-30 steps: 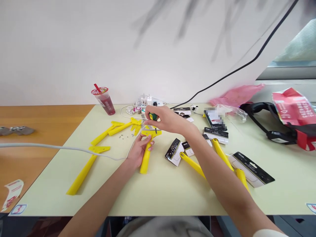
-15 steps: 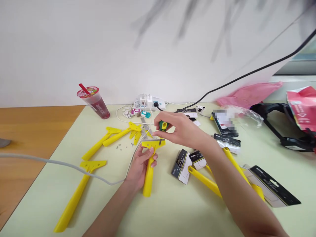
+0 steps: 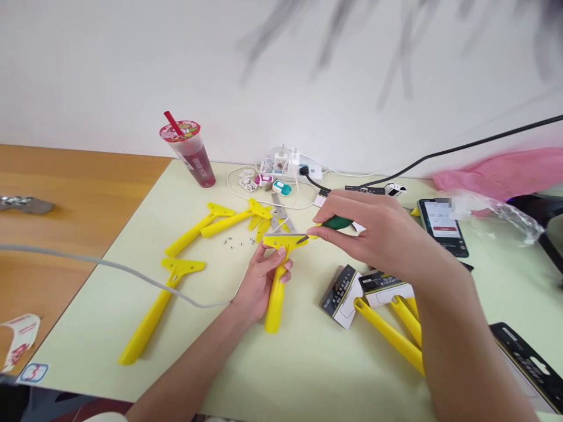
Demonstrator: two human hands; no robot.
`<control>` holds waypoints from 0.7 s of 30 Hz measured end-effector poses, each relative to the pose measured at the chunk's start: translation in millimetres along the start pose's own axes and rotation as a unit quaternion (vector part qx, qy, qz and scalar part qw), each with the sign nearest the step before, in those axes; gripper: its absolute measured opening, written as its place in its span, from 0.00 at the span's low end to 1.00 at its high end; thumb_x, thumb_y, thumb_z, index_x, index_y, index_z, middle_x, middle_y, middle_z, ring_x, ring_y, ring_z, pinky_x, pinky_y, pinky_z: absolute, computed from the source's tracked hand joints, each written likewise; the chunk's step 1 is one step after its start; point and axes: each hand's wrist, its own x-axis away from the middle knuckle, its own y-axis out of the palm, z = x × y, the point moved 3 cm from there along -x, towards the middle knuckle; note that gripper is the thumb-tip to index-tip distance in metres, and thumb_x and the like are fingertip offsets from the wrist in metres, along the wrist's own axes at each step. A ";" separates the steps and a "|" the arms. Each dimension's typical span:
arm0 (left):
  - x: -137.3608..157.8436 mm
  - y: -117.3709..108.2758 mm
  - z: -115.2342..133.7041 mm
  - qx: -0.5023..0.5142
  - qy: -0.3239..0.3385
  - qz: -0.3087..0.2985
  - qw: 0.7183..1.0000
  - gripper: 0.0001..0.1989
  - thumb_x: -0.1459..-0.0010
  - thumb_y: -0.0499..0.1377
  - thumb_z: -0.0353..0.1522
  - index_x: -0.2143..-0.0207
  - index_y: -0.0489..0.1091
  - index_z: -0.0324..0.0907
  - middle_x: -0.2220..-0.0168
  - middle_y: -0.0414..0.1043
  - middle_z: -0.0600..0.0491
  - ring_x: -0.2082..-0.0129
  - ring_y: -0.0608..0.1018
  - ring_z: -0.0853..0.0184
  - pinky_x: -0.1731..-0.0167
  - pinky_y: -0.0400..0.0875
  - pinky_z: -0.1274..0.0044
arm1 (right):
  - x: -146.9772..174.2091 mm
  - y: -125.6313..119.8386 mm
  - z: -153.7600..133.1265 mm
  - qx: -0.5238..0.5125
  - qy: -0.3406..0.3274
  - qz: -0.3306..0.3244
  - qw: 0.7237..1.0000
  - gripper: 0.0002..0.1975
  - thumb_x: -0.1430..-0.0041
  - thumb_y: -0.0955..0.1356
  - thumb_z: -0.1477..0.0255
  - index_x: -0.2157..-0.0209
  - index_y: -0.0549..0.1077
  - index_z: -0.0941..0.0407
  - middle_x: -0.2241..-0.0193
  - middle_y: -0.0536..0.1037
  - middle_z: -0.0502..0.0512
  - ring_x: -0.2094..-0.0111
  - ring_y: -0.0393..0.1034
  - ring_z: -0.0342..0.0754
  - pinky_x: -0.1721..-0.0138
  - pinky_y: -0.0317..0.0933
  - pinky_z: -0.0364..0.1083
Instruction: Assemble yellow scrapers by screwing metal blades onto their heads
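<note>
Across the pale tabletop (image 3: 316, 375), a spare scraper (image 3: 147, 319) lies at eight o'clock from the held scraper (image 3: 275, 302), leaving the middle free for working. The left hand (image 3: 258, 284) wraps its fingers around the held one's neck, head toward twelve, apparently to steady it. From three o'clock, the right hand (image 3: 378, 228) pinches a green-handled screwdriver (image 3: 338, 223), tip at the head's right end, seemingly for control. Small metal bits (image 3: 231, 247) sit nearby at nine.

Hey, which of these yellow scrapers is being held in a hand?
The yellow scraper in the left hand, with the green-handled screwdriver at its head. The other yellow scrapers lie on the table, no hand gripping them.
</note>
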 end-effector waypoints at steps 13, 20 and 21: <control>-2.0 -1.4 -2.3 -0.005 0.019 -0.011 1.000 0.26 0.49 0.79 0.31 0.58 0.66 0.45 0.60 0.74 0.56 0.70 0.75 0.73 0.76 0.62 0.80 | 5.4 4.4 -14.9 0.017 0.013 -0.047 0.999 0.07 0.27 0.68 0.69 0.49 0.72 0.48 0.52 0.82 0.55 0.64 0.78 0.52 0.64 0.66 0.49; 0.1 1.2 -1.5 -0.002 0.006 -0.015 1.000 0.26 0.49 0.79 0.31 0.56 0.66 0.45 0.59 0.74 0.55 0.71 0.74 0.74 0.76 0.59 0.80 | -0.7 8.6 -11.0 0.087 0.031 -0.019 0.996 0.11 0.25 0.68 0.59 0.56 0.71 0.51 0.59 0.82 0.57 0.72 0.73 0.50 0.70 0.62 0.49; 0.1 1.2 -1.3 -0.001 0.006 -0.017 1.000 0.26 0.49 0.79 0.31 0.56 0.66 0.45 0.59 0.74 0.55 0.71 0.74 0.74 0.76 0.59 0.80 | -0.8 8.5 -11.0 0.067 0.027 -0.029 0.997 0.10 0.25 0.68 0.60 0.51 0.72 0.51 0.54 0.83 0.59 0.68 0.76 0.52 0.67 0.65 0.50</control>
